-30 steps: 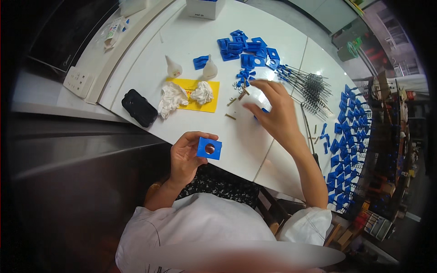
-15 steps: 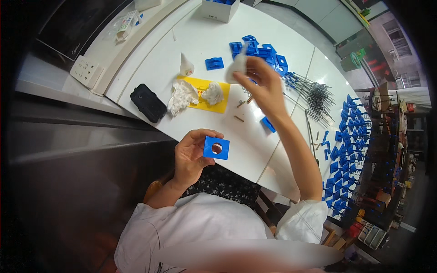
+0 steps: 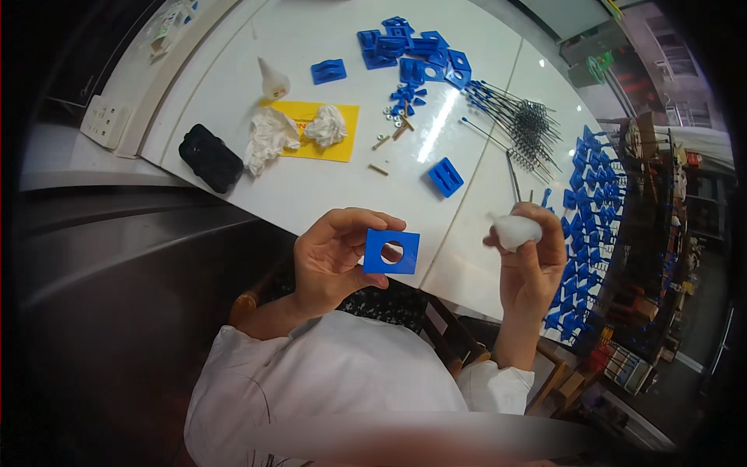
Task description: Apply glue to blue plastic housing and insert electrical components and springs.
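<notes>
My left hand (image 3: 331, 253) pinches a blue square plastic plate (image 3: 405, 266) by its left edge; a round hole goes through the plate's middle. Over to the right, my right hand (image 3: 537, 253) is closed around a white squeeze bottle (image 3: 517, 231), whose outline is partly blurred by motion. A gap separates the bottle from the plate. Beyond my hands on the white table lie a single blue block with slots (image 3: 446, 177) and a few brass-coloured screws (image 3: 378, 169).
A pile of blue plates (image 3: 424, 48) lies at the back, near bundled metal springs on rods (image 3: 529, 128). Finished-looking blue pieces (image 3: 583, 226) line the right side. Left are a black case (image 3: 211, 158), a yellow card (image 3: 342, 148) with crumpled tissues, and another white bottle (image 3: 273, 80).
My right hand has brought the white bottle from the far side of the table toward me and to the right, turning it over sideways. My left hand still holds the plate.
</notes>
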{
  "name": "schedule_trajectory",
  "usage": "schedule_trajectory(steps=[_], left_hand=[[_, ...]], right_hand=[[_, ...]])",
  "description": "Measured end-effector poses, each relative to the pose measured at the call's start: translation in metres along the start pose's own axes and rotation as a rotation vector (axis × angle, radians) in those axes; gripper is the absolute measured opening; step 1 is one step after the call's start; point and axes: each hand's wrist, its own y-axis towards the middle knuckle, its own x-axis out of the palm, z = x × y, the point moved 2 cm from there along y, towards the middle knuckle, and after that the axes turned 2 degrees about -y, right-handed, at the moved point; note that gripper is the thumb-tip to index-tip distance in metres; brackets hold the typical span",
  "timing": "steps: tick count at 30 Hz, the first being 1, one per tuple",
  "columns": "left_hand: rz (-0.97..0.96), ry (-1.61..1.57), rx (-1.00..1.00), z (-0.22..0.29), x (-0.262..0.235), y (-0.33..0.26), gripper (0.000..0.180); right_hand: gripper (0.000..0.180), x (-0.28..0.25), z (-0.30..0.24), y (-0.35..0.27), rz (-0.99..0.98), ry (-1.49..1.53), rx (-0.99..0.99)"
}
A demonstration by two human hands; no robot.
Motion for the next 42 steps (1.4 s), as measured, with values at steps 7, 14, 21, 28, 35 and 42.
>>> schedule_trajectory(steps=[7,14,21,28,35,42], left_hand=[[-0.053,0.012,0.040,-0.006,0.015,0.006,0.052],[-0.086,0.030,0.045,-0.009,0.025,0.012,0.053],[-0.085,0.051,0.049,-0.008,0.031,0.016,0.053],[-0.101,0.056,0.078,-0.008,0.034,0.019,0.055],[-0.102,0.069,0.092,-0.010,0.033,0.019,0.055],[-0.110,0.079,0.110,-0.011,0.034,0.020,0.056]], right_hand=[[0.039,-0.011,-0.003,-0.011,-0.003,-0.188,-0.140],[0.036,-0.014,-0.008,-0.010,0.038,-0.247,-0.201],[0.036,-0.014,-0.018,-0.010,0.028,-0.331,-0.260],[0.035,-0.012,-0.026,-0.008,-0.032,-0.392,-0.379],[0.034,-0.009,-0.033,-0.009,-0.040,-0.462,-0.466],[0.033,-0.009,-0.037,-0.010,-0.059,-0.498,-0.504]])
